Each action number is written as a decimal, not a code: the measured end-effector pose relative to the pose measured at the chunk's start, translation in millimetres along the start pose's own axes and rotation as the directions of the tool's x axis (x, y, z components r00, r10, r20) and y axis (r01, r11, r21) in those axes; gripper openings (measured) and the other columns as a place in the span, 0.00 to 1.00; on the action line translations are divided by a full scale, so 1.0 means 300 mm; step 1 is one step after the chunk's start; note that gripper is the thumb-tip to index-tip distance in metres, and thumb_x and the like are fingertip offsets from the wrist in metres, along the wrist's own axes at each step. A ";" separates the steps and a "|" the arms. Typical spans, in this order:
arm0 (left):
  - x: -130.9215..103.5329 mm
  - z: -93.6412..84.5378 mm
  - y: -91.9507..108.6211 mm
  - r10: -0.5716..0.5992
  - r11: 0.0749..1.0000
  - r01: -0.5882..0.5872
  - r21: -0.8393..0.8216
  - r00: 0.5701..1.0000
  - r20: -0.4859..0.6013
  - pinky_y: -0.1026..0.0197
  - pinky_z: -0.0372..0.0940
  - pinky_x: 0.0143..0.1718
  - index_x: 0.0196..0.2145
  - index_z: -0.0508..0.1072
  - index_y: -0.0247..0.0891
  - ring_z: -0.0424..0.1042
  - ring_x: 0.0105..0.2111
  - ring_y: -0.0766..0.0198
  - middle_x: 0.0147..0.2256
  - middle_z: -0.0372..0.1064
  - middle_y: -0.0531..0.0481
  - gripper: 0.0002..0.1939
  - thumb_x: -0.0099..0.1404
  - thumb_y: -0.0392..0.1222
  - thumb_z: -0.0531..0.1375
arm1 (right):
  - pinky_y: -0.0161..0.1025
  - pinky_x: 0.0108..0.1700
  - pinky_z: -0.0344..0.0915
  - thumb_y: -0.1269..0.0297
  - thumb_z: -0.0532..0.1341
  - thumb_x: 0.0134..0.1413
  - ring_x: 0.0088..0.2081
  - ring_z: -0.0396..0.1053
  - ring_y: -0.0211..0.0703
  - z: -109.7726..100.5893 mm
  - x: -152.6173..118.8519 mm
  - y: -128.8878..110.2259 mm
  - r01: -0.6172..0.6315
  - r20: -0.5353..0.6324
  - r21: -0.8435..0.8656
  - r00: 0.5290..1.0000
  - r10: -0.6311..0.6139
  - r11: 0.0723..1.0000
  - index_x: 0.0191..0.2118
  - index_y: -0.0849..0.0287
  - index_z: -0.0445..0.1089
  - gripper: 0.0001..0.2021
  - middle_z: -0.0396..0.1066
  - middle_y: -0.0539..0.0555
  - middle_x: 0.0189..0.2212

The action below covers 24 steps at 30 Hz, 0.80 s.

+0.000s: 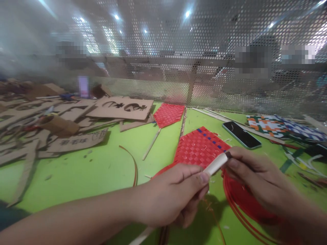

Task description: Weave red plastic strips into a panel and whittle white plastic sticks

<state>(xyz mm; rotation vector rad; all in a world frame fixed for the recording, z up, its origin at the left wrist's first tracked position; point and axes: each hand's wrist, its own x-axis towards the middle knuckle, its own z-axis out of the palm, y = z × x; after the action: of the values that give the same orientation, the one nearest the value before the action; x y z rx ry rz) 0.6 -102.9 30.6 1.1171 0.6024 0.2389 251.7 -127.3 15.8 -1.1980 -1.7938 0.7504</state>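
My left hand (176,194) is closed around a pale, flat wooden stick (216,165), its thumb along the top. The stick slants up to the right, and its lower end shows below my left wrist. At the upper tip, my right hand (258,173) pinches a small dark piece (228,155). Whether that piece belongs to the stick, I cannot tell. Just behind my hands lies a red woven fan (196,148) with a row of blue squares. Under my right hand are a red coil of strips (251,197) and a round red shape, partly hidden.
A smaller red woven fan (170,115) with a stick handle lies farther back. Cut cardboard (120,108) and a cardboard tube (60,126) crowd the left. On the right are a phone (241,134) and woven pieces (267,126). A perforated screen (163,68) borders the green table (102,173).
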 end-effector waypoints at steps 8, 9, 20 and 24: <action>-0.001 0.007 -0.001 0.029 0.999 -0.028 -0.016 0.999 0.014 0.73 0.54 0.17 0.33 0.62 0.41 0.56 0.15 0.74 0.17 0.53 0.64 0.20 0.82 0.53 0.51 | 0.31 0.34 0.73 0.51 0.61 0.73 0.34 0.73 0.39 0.062 -0.019 0.029 -0.030 0.000 0.304 1.000 0.031 0.952 0.41 0.49 0.77 0.12 0.75 0.50 0.34; -0.001 0.004 0.003 0.020 1.000 -0.019 -0.012 1.000 0.018 0.73 0.55 0.17 0.33 0.62 0.41 0.56 0.14 0.74 0.17 0.54 0.64 0.20 0.82 0.53 0.52 | 0.31 0.33 0.73 0.52 0.61 0.73 0.32 0.72 0.39 0.055 -0.017 0.029 -0.024 -0.004 0.253 1.000 0.025 0.967 0.41 0.49 0.77 0.11 0.74 0.50 0.32; -0.006 -0.001 0.023 -0.119 0.993 0.119 0.001 0.993 -0.005 0.72 0.50 0.13 0.31 0.62 0.41 0.57 0.13 0.73 0.16 0.53 0.64 0.21 0.80 0.55 0.53 | 0.33 0.30 0.68 0.57 0.60 0.74 0.28 0.67 0.39 -0.045 0.020 -0.001 0.094 0.172 -0.095 0.982 -0.077 0.991 0.39 0.49 0.78 0.11 0.74 0.49 0.29; -0.010 0.000 0.027 -0.092 0.995 0.092 0.032 0.996 -0.004 0.73 0.52 0.13 0.32 0.63 0.41 0.58 0.13 0.73 0.17 0.55 0.63 0.20 0.82 0.53 0.51 | 0.31 0.24 0.61 0.54 0.62 0.72 0.25 0.62 0.37 -0.022 0.009 0.007 0.002 0.109 -0.004 0.994 -0.002 1.000 0.37 0.52 0.77 0.12 0.68 0.48 0.25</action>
<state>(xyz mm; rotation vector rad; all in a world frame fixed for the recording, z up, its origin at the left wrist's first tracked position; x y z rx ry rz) -1.0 -100.9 38.8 1.1171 0.6596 0.1519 257.8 -123.9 18.0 -1.1777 -1.8860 0.8247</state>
